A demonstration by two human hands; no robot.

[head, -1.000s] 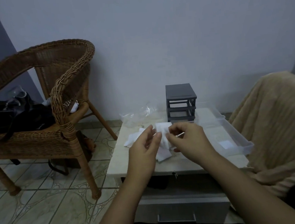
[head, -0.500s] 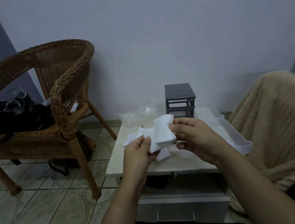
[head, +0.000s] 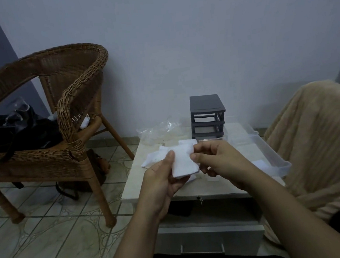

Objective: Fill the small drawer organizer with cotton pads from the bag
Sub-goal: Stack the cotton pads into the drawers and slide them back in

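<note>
A white cotton pad stack is held above the small table. My left hand grips its lower left edge with thumb on top. My right hand pinches its right edge between thumb and fingers. More white pads lie on the table behind my left hand. The dark grey drawer organizer stands at the table's back, its frame slots open. A crumpled clear plastic bag lies left of it.
A clear plastic drawer tray lies on the table's right side with a white pad inside. A wicker chair carrying a black bag stands at left. A beige blanket-covered seat sits at right. A drawer handle shows below the table.
Both hands lifted pads off the table, raised them, then lowered them slightly. The stack now lies flatter between my two hands.
</note>
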